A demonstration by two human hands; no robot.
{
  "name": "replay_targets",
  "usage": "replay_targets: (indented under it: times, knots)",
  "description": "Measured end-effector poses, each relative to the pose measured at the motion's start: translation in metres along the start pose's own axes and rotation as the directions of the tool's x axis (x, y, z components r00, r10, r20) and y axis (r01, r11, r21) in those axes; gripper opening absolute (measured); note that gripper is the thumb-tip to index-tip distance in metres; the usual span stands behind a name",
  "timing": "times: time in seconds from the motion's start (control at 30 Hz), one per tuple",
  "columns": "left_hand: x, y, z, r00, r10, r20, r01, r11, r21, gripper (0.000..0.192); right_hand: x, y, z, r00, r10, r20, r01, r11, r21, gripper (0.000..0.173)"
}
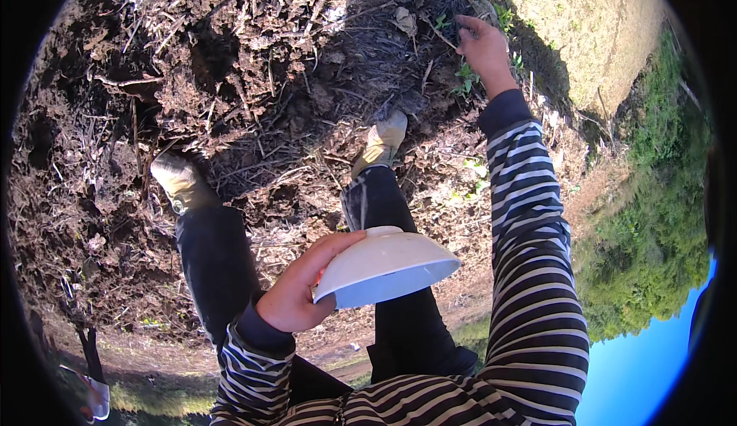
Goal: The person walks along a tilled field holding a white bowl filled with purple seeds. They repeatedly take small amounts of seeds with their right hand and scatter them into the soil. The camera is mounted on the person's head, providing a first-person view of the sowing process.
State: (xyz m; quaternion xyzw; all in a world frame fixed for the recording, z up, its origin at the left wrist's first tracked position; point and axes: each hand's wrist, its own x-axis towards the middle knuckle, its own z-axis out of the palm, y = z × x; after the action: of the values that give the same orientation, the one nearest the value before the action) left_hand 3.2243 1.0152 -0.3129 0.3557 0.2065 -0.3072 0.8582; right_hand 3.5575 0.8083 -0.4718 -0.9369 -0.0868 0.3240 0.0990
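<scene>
My left hand [302, 288] grips a white bowl [391, 265] by its side, thumb at the rim and fingers along the outer wall. The bowl is tilted, its foot ring pointing away from me and part of its pale inside showing. Whatever it may contain is hidden. A small red patch shows on the bowl beside my fingers. My right hand [486, 52] reaches out low over dark soil [374, 52], index finger and thumb apart. I see nothing between those fingers. Small green plants [465, 78] grow right beside this hand.
My two shoes [383, 138] stand on loose, clumpy soil strewn with dry stalks [325, 0]. A sunlit pale dirt strip [581, 29] runs at upper right, with green bushes [639, 242] beyond. A dark upright shape [91, 354] at lower left is too blurred to name.
</scene>
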Motion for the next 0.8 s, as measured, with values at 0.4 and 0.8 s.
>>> replay_targets:
  times: [0.4,0.8]
  knots:
    - [-0.001,-0.004,-0.005,0.999,0.044,0.009,-0.044,0.999,-0.007,0.074,0.051,0.005,0.066,0.996,-0.004,-0.091,-0.034,0.91,-0.412,0.034]
    - [0.0,0.007,-0.002,0.999,0.037,0.031,-0.035,0.998,-0.047,0.075,0.001,0.064,-0.046,0.945,0.157,-0.286,-0.139,0.987,0.084,0.038]
